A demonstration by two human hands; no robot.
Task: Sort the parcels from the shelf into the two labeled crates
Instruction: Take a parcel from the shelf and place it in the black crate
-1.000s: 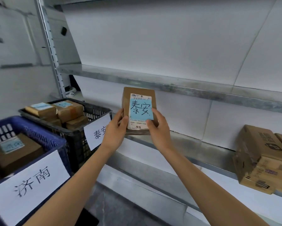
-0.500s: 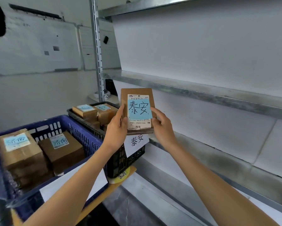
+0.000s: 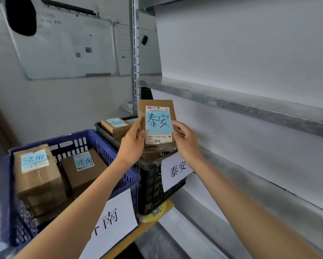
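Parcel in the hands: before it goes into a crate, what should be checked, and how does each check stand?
1. Note on the parcel reads 泰安: ok.
2. Sign on the black crate reads 泰安, a match: ok.
3. Both the left hand and right hand grip the parcel: ok.
4. The blue crate holds 济南 parcels, so not the target: ok.
5. Free room in the black crate: cannot tell, partly hidden.

two crates (image 3: 93, 134) (image 3: 151, 184), two hands (image 3: 132, 146) (image 3: 187, 144), two paper signs (image 3: 115, 221) (image 3: 175, 171), five blue-labelled parcels (image 3: 157, 126) (image 3: 35, 171) (image 3: 84, 169) (image 3: 114, 126) (image 3: 132, 121).

Single head-worn wide-angle view; faces forward, slightly down; shelf (image 3: 250, 107) close at right; blue crate (image 3: 100, 141) lower left.
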